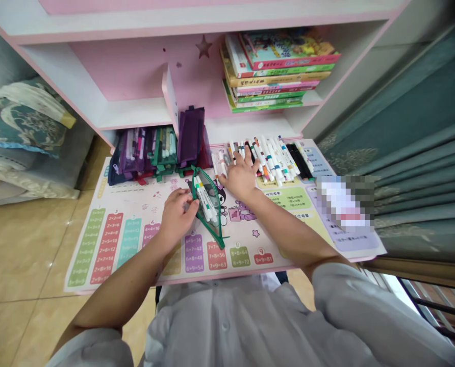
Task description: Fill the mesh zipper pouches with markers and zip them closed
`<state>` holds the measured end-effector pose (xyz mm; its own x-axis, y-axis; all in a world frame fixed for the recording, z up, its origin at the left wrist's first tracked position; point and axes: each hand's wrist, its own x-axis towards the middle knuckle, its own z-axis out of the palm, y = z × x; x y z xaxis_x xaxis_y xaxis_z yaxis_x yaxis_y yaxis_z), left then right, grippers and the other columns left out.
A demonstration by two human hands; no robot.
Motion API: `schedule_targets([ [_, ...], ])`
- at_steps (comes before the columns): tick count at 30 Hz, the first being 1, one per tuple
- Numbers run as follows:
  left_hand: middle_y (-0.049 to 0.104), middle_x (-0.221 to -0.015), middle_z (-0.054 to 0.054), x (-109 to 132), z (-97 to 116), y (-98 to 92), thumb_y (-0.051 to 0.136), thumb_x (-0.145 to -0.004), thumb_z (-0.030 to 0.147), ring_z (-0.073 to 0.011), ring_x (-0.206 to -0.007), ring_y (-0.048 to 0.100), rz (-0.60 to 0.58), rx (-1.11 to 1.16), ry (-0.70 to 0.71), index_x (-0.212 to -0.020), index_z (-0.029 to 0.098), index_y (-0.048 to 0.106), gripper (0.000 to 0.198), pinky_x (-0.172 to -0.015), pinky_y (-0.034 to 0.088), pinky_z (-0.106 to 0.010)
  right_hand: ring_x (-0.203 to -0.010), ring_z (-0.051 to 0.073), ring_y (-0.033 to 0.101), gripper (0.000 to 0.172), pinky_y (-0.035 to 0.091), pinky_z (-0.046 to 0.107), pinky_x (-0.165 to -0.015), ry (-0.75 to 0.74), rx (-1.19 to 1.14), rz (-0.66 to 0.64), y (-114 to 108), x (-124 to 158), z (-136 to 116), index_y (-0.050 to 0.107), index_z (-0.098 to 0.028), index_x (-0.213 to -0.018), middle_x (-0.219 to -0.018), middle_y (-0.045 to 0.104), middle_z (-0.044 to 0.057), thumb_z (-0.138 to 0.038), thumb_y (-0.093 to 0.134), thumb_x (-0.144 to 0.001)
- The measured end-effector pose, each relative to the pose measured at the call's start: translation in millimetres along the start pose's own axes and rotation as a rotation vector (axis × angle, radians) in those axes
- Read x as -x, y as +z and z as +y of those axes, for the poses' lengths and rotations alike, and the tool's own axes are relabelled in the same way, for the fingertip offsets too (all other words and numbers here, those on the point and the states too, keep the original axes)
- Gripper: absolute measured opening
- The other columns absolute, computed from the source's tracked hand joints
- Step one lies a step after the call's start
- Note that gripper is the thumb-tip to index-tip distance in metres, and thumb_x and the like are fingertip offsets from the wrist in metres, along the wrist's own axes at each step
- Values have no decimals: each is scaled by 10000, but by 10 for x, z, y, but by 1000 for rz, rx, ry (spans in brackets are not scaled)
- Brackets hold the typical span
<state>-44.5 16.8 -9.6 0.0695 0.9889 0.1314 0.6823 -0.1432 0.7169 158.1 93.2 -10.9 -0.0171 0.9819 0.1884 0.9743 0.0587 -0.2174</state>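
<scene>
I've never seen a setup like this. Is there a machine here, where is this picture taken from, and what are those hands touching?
There's no machine: these are a person's two bare hands. The single picture comes from a camera worn on that person's head, looking forward and down.

In front is a desk topped with a printed mat showing multiplication tables. The left hand is at the edge of a green-trimmed pouch with a few markers in it, and seems to hold it. The right hand reaches over a spread of loose markers, fingers apart; whether it grips one isn't clear. Behind the left hand lie more pouches, and books are stacked on a shelf at the back.
</scene>
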Motion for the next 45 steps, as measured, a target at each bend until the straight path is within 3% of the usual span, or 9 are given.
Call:
schedule_targets([
  [7, 673, -1093, -98, -1, 8, 6, 543, -832, 398, -279, -1175, 592, 4, -15, 14, -675, 222, 571, 237, -1012, 488, -434, -1481, 452, 213, 221, 240, 714, -1109, -102, -142, 37, -427, 261, -243, 727, -156, -676, -1507, 491, 130, -316, 624, -786],
  [14, 684, -1147, -109, -8, 16, 6, 539, -821, 387, -281, -1132, 618, 14, -1, 26, -662, 219, 557, 232, -1033, 468, -456, -1458, 442, 286, 166, 263, 687, -1105, -216, -211, -134, -618, 480, -379, 690, -162, -591, -1455, 551, 132, -249, 656, -728],
  [24, 689, -1137, -115, -12, 5, 9, 529, -810, 386, -284, -1129, 622, 23, 0, 30, -650, 225, 541, 227, -1047, 454, -463, -1464, 422, 276, 167, 168, 700, -1139, -300, -179, -170, -614, 608, -421, 746, -172, -718, -1457, 544, 137, -281, 627, -759],
  [32, 681, -1111, -112, -6, 19, 4, 533, -815, 387, -282, -1125, 616, 21, 18, 38, -652, 222, 553, 232, -1032, 468, -464, -1504, 426, 168, 347, 164, 737, -1131, -254, -35, -292, -399, 600, -499, 755, -146, -1080, -1527, 452, 180, -330, 603, -828],
  [37, 683, -1090, -95, -7, 21, -9, 540, -821, 370, -270, -1129, 610, 16, 0, 34, -660, 227, 555, 216, -1030, 475, -447, -1501, 431, 186, 313, 174, 749, -1118, -248, -27, -303, -355, 580, -474, 764, -151, -1046, -1503, 474, 195, -331, 633, -825],
  [40, 685, -1113, -89, -7, 16, -8, 551, -820, 357, -268, -1135, 610, 14, -7, 36, -655, 228, 550, 209, -1042, 469, -448, -1484, 420, 247, 225, 197, 729, -1123, -246, -111, -249, -360, 534, -436, 780, -179, -855, -1451, 541, 161, -361, 651, -826],
  [45, 669, -1107, -89, 0, 9, -8, 555, -837, 375, -262, -1148, 608, 3, -11, 26, -671, 226, 572, 224, -1004, 496, -428, -1469, 383, 297, 284, 290, 630, -1124, -115, -269, 84, -256, 292, -258, 741, -196, -693, -1417, 582, 104, -358, 599, -879],
])
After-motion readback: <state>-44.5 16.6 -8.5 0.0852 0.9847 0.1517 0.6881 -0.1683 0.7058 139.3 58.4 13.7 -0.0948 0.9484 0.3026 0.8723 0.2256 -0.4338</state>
